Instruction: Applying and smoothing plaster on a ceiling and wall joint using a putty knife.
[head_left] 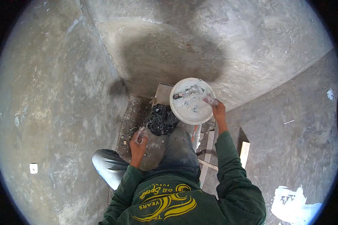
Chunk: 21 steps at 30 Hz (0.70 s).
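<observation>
A white bucket (191,112) of white putty stands on the floor by the wall corner, with a smeared tool (187,92) lying in it. My right hand (218,109) reaches over the bucket's right rim and grips a putty-covered tool handle (209,99). My left hand (139,139) hangs lower left above the floor, fingers curled around a small white-smeared object (140,133); what it is I cannot tell. My knees in grey trousers (178,150) sit between both arms.
A crumpled black plastic bag (160,119) lies left of the bucket. Wooden ladder rails (208,152) stand under my right arm. Rough grey plastered walls (56,93) close in on three sides. A white wall socket (33,168) is at the lower left.
</observation>
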### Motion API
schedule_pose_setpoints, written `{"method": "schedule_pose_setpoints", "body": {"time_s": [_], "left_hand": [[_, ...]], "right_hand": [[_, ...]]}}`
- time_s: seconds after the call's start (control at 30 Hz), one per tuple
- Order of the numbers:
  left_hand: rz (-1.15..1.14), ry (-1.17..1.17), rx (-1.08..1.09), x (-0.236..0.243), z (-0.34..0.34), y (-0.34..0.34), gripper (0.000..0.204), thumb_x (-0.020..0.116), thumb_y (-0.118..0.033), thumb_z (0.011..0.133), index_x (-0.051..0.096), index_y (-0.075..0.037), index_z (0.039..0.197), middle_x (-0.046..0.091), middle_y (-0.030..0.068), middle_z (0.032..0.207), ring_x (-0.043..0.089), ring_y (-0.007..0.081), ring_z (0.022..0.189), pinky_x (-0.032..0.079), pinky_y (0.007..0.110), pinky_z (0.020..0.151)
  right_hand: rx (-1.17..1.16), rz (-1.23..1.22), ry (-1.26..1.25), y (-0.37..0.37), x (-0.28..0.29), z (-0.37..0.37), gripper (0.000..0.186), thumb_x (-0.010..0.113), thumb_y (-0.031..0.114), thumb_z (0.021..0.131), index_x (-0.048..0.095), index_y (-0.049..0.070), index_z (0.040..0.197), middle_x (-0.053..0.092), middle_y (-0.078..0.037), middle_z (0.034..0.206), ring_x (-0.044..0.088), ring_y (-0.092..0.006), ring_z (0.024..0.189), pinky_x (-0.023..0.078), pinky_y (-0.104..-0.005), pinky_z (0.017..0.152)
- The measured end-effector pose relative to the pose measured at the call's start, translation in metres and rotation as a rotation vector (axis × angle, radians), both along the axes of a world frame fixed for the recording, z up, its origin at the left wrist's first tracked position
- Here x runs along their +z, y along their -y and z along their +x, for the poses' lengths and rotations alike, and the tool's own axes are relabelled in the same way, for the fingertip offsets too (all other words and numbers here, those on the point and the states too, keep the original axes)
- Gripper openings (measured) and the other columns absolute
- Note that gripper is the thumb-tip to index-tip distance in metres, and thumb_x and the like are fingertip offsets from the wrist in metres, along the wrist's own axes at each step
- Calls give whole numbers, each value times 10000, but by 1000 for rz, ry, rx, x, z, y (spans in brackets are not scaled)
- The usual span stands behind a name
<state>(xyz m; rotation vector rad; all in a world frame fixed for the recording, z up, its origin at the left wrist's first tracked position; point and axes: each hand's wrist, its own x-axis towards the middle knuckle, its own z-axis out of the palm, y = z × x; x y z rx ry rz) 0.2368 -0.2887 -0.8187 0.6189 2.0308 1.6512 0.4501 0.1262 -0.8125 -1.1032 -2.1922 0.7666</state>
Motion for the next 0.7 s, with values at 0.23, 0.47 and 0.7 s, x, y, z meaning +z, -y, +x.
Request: {"method": "schedule_pose_setpoints", "body": {"time_s": [0.23,0.47,0.7], "left_hand": [[64,59,2,12,5,-6,427,640,-112,1008,577,10,1413,695,123,1210,698,165,893,570,322,775],[-22,29,3,2,5,-5,412,636,-90,1006,592,-6,1408,701,125,1200,705,170,885,571,320,760],[32,-2,34,11,4,-4,414,629,-97,1009,589,-6,1412,697,122,1204,704,160,870,565,310,742]], "right_hand": [[-45,-156,-184,13,-6,4,376,627,70,861,696,-23,1219,753,-249,984,746,-383,916,568,-433,806],[-9,74,74,6,-5,4,380,619,58,846,699,-32,1206,734,-279,1033,729,-399,975,572,-431,843],[-89,-8,76,18,0,-2,364,653,50,834,706,0,1190,722,-268,1076,700,-436,1014,557,-456,877]]}}
